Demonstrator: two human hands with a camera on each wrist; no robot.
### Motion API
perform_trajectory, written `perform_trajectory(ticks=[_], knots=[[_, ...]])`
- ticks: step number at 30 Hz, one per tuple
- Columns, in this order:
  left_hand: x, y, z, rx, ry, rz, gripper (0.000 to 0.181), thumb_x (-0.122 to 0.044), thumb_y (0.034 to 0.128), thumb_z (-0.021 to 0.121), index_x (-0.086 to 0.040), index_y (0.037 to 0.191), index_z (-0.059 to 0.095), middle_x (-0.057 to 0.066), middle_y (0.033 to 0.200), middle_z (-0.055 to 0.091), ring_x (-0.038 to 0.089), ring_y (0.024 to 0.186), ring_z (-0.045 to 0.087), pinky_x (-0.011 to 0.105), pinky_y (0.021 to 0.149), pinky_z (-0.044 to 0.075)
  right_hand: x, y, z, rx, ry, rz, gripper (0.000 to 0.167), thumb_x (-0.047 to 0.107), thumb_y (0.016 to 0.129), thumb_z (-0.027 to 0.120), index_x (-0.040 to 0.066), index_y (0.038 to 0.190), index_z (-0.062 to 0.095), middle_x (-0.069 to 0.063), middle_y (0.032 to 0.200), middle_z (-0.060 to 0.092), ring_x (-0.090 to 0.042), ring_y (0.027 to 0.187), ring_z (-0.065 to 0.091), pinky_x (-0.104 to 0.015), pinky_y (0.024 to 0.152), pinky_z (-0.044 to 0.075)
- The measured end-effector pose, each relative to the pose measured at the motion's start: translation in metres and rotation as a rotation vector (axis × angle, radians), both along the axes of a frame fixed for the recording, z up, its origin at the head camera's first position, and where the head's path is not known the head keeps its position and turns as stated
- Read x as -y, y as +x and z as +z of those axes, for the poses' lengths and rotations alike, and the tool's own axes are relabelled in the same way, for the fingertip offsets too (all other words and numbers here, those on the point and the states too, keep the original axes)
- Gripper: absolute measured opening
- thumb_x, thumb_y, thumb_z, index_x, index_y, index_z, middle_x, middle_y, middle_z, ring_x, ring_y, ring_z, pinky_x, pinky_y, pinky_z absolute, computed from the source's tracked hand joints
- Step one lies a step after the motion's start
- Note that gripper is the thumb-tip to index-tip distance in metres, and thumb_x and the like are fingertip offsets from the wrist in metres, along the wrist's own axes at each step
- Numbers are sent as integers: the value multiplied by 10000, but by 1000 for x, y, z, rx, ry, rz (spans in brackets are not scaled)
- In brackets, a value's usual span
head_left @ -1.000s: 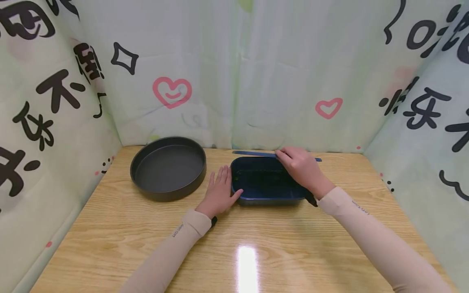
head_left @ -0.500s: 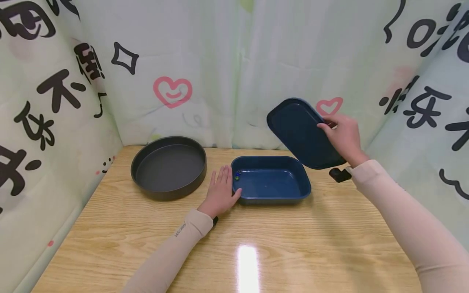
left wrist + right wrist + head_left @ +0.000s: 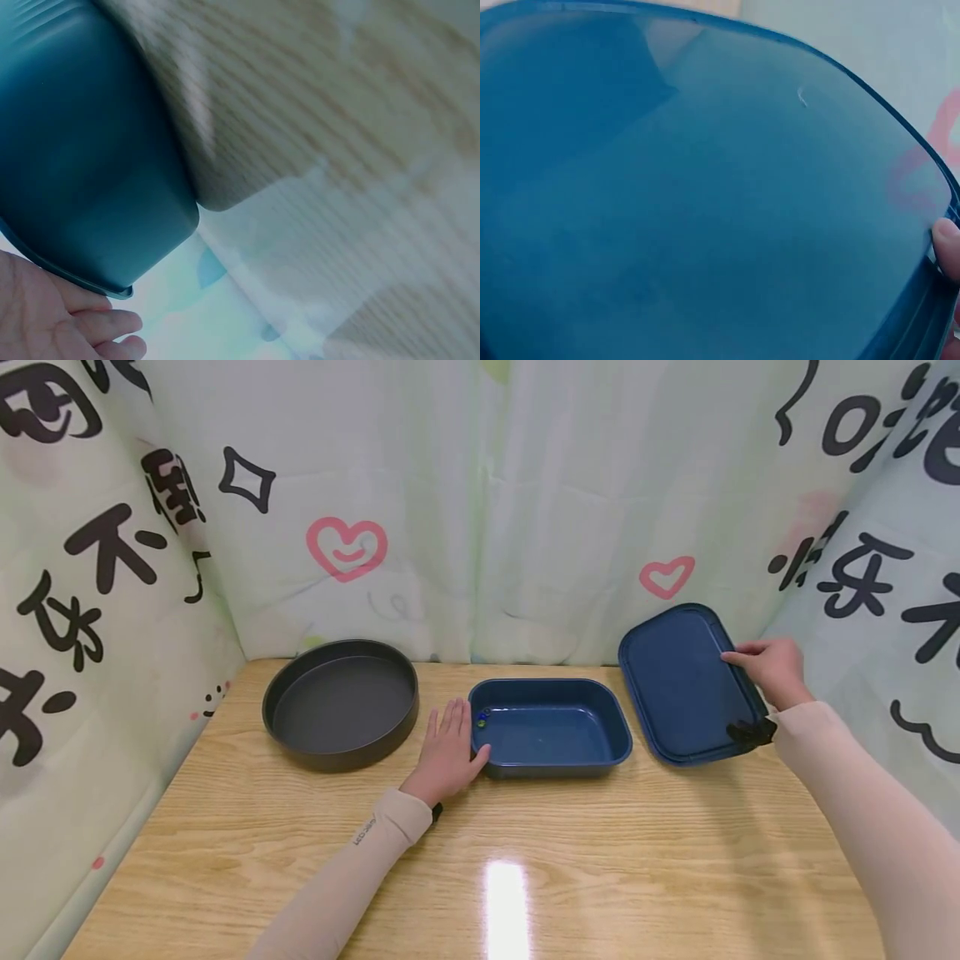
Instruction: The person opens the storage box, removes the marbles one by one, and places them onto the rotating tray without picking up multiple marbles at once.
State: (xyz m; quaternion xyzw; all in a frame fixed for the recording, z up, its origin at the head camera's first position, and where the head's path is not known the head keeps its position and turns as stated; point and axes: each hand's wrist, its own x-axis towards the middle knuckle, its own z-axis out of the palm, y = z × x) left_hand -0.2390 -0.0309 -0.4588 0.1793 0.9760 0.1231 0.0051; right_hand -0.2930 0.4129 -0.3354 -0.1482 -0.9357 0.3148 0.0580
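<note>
A dark blue rectangular container (image 3: 551, 743) stands uncovered at the middle of the table, with a few small blue and green marbles (image 3: 482, 718) at its left end. My left hand (image 3: 446, 756) rests against the container's left wall, fingers straight and thumb at the front corner; the left wrist view shows its fingertips by the rim. My right hand (image 3: 772, 670) pinches the right edge of the blue lid (image 3: 686, 689), which is tilted, to the right of the container. In the right wrist view the lid (image 3: 705, 187) fills most of the picture, with the thumb at its edge.
A round dark grey pan (image 3: 341, 702) stands to the left of the left hand. Behind and at both sides hang pale printed curtains (image 3: 487, 527). The wooden table (image 3: 420, 877) reaches toward the front, with a bright light reflection on it.
My right hand has lifted the lid off the container, swung it to the right and then lowered it. The left hand has stayed at the container's left side.
</note>
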Motion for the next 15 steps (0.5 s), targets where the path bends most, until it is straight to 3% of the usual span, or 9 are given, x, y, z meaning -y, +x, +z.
perform_trajectory(ticks=[6,8,11,13,15], knots=[[1,0,0,5,5,0,767,-471,980,363,6,1500,63,162,1583,88,267,1478,29,494,1184,6,-29,11,-23,119,-98,-35,698,433,900,559,-136,1294,469,-328,1287,454,-113,761,527,-175,552,469],[1,0,0,8,8,0,767,-471,980,362,5,1500,59,160,1584,82,267,1478,24,494,1183,1,-38,14,-31,139,-134,-46,709,429,892,573,-143,1295,461,-275,1146,553,-53,696,544,-189,530,467],[1,-1,0,11,3,0,768,-475,981,354,4,1501,53,158,1585,77,266,1478,20,493,1183,-2,-51,19,-43,190,-169,-63,714,432,884,581,-136,1298,455,-82,846,611,-45,623,530,-264,496,437],[0,-1,0,11,0,0,767,-478,982,350,3,1501,54,159,1585,78,267,1478,20,492,1184,-1,-59,22,-49,232,-168,-81,706,424,887,572,-133,1303,447,21,751,555,-77,602,513,-310,475,386],[0,0,0,14,1,1,767,-477,981,352,3,1501,53,160,1584,78,267,1478,20,492,1184,-1,-65,24,-54,260,-170,-88,693,392,900,565,-146,1313,422,-4,743,559,-96,604,503,-306,488,392]])
